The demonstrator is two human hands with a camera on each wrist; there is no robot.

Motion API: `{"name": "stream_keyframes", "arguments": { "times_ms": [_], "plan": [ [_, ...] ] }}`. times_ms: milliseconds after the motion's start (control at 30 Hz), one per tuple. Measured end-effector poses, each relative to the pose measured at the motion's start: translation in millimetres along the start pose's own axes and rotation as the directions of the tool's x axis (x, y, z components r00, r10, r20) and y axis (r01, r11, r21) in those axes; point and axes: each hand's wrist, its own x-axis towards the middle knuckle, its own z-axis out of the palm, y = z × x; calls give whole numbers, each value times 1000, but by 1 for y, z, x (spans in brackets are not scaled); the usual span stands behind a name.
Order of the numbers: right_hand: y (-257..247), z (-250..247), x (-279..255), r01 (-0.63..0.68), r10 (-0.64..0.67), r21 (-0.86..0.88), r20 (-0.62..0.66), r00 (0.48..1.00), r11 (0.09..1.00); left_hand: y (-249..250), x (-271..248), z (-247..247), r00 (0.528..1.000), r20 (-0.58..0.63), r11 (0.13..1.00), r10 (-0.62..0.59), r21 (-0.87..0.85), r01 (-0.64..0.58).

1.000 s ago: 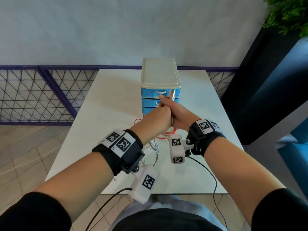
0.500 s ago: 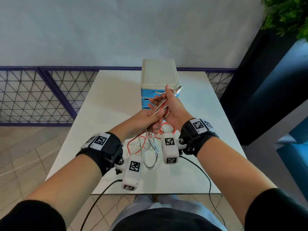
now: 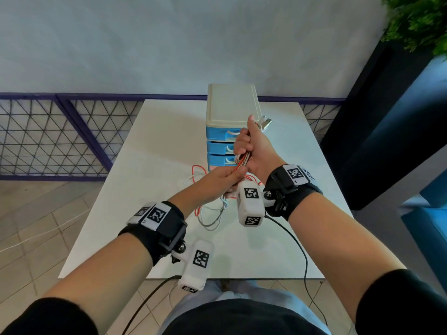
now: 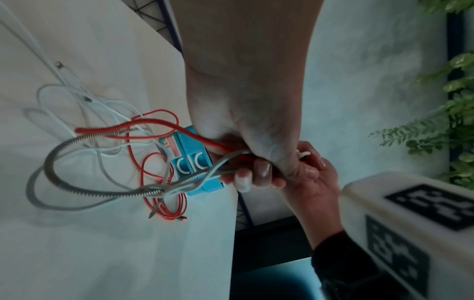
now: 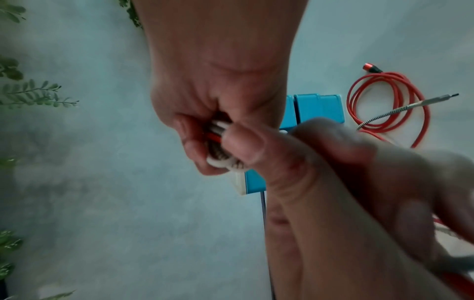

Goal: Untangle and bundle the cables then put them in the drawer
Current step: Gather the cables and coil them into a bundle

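Observation:
My right hand (image 3: 251, 148) is raised in front of the drawer unit (image 3: 231, 126) and grips a bunch of cables (image 3: 243, 162), red, white and grey braided, with a USB plug (image 3: 266, 122) sticking out above the thumb. Just below it my left hand (image 3: 227, 175) pinches the same cables (image 4: 231, 160) where they leave the right fist. Loops of the red cable (image 4: 164, 194), the white cable (image 4: 77, 97) and the braided cable (image 4: 66, 178) hang down onto the white table (image 3: 145, 189). All three blue drawers look closed.
The small drawer unit, cream on top with blue fronts, stands at the table's far middle. A purple mesh fence (image 3: 48, 136) runs behind on the left. Dark blue furniture (image 3: 387, 129) and a green plant (image 3: 418, 22) are at the right.
My right hand has lifted the cable ends higher, so the plug now shows above the drawer unit. My left hand has slid down and back along the strands, below the right fist.

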Motion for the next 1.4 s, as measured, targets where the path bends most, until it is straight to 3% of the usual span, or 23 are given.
{"name": "stream_keyframes", "arguments": {
  "times_ms": [67,167,233,333,467,667,833,967,1100,1233,1300,1400],
  "plan": [
    [-3,-2,-1,14,-14,-47,-10,1000,999,-6,2,-2,999,42,999,-9,40,7],
    [-13,-7,0,65,-69,-93,-41,997,994,-29,2,-11,986,129,942,-106,332,57],
    [-18,-10,1,94,-100,-126,-43,994,988,-45,0,-19,981,70,881,-178,455,128],
    [-17,-12,-1,117,-129,-180,-56,990,977,-56,0,-28,984,-1,810,-178,567,147],
    [-33,-11,-2,163,-182,-225,-66,981,961,-76,-13,-41,954,-66,613,-292,753,240],
    [-48,-15,-3,202,-237,-312,-80,968,928,-93,-21,-52,946,-120,670,-301,680,299],
    [-74,-14,-6,286,-332,-281,-129,935,916,-110,-38,-77,924,-174,603,-339,714,356],
    [-90,-15,-10,305,-347,-253,-141,927,918,-123,-48,-95,912,-237,645,-334,649,404],
    [-72,-15,-9,252,-296,-315,-102,950,915,-116,-41,-99,892,-209,488,-401,776,401],
    [-53,-18,-7,205,-251,-386,-72,965,899,-83,-24,-93,866,66,647,-496,693,318],
    [-42,-18,-6,183,-225,-398,-63,972,899,-61,-10,-83,911,77,688,-405,682,248],
    [-29,-13,-7,167,-198,-398,-36,980,902,-17,7,-49,979,41,896,-197,414,163]
  ]
}}
